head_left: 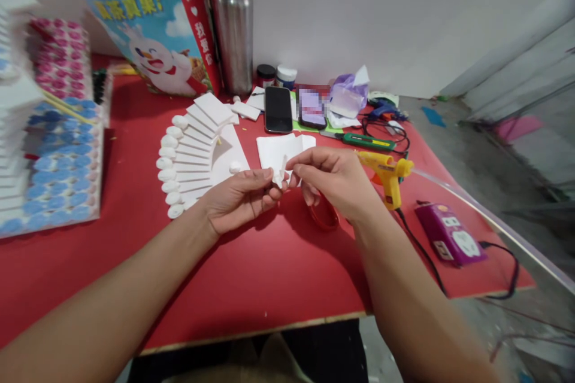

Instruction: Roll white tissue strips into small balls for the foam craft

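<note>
My left hand (240, 197) and my right hand (335, 176) meet above the red table (251, 269), both pinching one small white foam piece (279, 175) between their fingertips. Just behind the hands lie white foam sheets (283, 148). To the left sits a white curved foam staircase model (195, 149) with rounded knobs along its edge. Under my right hand, red scissor handles (324, 215) show on the table. A yellow glue gun (389, 172) rests just right of my right hand.
Two phones (278, 109) lie at the back, with a green tool (368, 142), tissue pack (348, 96), small jars, a steel flask (231, 24) and a colourful box (148, 18). Blue and pink foam stacks (63, 161) stand left. A purple device (449, 233) with cable sits right.
</note>
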`<action>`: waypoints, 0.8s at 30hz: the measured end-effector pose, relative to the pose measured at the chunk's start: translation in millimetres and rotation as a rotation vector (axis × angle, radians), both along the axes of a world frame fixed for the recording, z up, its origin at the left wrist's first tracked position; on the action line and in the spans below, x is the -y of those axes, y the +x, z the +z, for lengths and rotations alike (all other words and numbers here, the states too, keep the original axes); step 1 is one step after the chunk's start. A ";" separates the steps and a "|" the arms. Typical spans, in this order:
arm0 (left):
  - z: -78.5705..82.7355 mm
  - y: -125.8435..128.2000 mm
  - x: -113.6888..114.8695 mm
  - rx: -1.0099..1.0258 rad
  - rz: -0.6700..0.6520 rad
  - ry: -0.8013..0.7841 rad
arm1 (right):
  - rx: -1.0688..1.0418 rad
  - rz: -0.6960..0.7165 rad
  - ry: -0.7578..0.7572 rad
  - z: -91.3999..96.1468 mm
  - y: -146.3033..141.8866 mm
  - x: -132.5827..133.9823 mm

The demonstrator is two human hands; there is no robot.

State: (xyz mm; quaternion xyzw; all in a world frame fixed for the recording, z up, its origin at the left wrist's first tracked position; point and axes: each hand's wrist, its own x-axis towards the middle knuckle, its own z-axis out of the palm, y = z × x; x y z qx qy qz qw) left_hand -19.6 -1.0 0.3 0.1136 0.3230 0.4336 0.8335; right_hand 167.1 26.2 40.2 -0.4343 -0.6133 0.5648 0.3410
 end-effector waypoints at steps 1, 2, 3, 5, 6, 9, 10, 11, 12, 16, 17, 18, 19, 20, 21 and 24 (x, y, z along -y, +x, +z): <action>0.6 0.1 0.3 0.010 0.002 -0.004 | -0.015 0.006 -0.001 -0.3 -0.5 0.4; 0.5 0.2 0.3 0.012 0.005 0.000 | -0.029 0.011 0.001 -0.3 -1.1 0.9; -0.3 0.2 0.1 0.006 0.007 0.014 | -0.040 0.012 0.007 -0.1 -1.8 1.6; -3.1 0.2 -0.6 -0.024 0.013 0.068 | -0.025 0.005 0.022 0.7 -3.0 2.8; -4.6 0.2 -0.9 -0.047 0.015 0.105 | 0.006 -0.003 0.038 1.0 -3.2 3.0; -8.1 0.3 -1.2 -0.122 0.018 0.206 | 0.134 -0.016 0.132 0.2 -2.6 2.3; -8.6 0.4 -1.1 -0.142 0.021 0.226 | 0.165 -0.008 0.167 -0.7 -2.0 1.7; -8.9 0.6 -0.9 -0.159 0.022 0.242 | 0.184 0.001 0.197 -1.9 -1.4 1.2; -9.0 0.7 -0.6 -0.175 0.023 0.255 | 0.191 0.005 0.219 -3.1 -1.0 0.8; -9.1 1.4 1.2 -0.241 -0.002 0.305 | 0.174 -0.067 0.242 -6.4 -2.1 1.0; -9.0 1.5 1.7 -0.255 -0.004 0.320 | 0.169 -0.089 0.235 -5.9 -2.8 1.5; -8.9 1.5 2.2 -0.267 -0.001 0.335 | 0.167 -0.105 0.227 -4.6 -3.4 2.1; -8.8 1.5 2.6 -0.280 0.008 0.349 | 0.173 -0.117 0.227 -2.2 -3.5 3.1; -8.7 1.5 2.9 -0.292 0.018 0.360 | 0.193 -0.128 0.239 1.2 -3.0 4.8; -8.5 1.4 3.1 -0.303 0.025 0.364 | 0.235 -0.134 0.264 5.5 -1.4 7.3; -8.3 1.6 2.9 -0.307 0.029 0.352 | 0.494 -0.131 0.400 19.5 12.6 21.8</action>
